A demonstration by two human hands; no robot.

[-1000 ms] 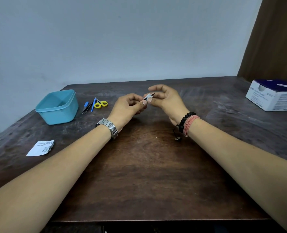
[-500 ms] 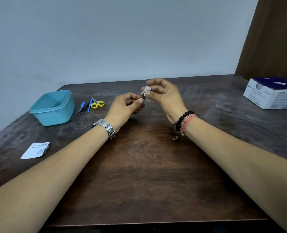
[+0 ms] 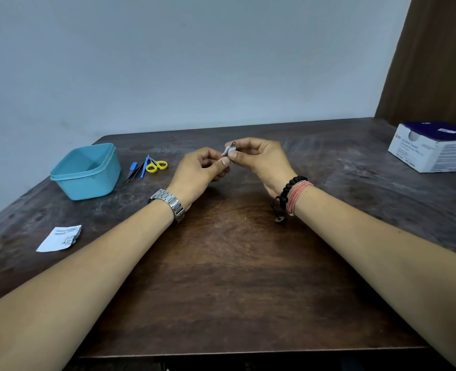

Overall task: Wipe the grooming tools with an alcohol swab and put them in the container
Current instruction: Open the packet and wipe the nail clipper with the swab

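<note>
Swab (image 3: 229, 150) has slid along the small tool (image 3: 233, 144), exposing its tip; right hand (image 3: 264, 159) pinches swab, left hand (image 3: 197, 171) pinches tool, above table (image 3: 221, 263) centre. Tub (image 3: 86, 171) stands near left edge.

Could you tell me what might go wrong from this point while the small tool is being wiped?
The small tool is pinched only at the fingertips of the left hand and right hand, so it might slip onto the table. The swab could also touch skin. The container sits well off to the left.
</note>
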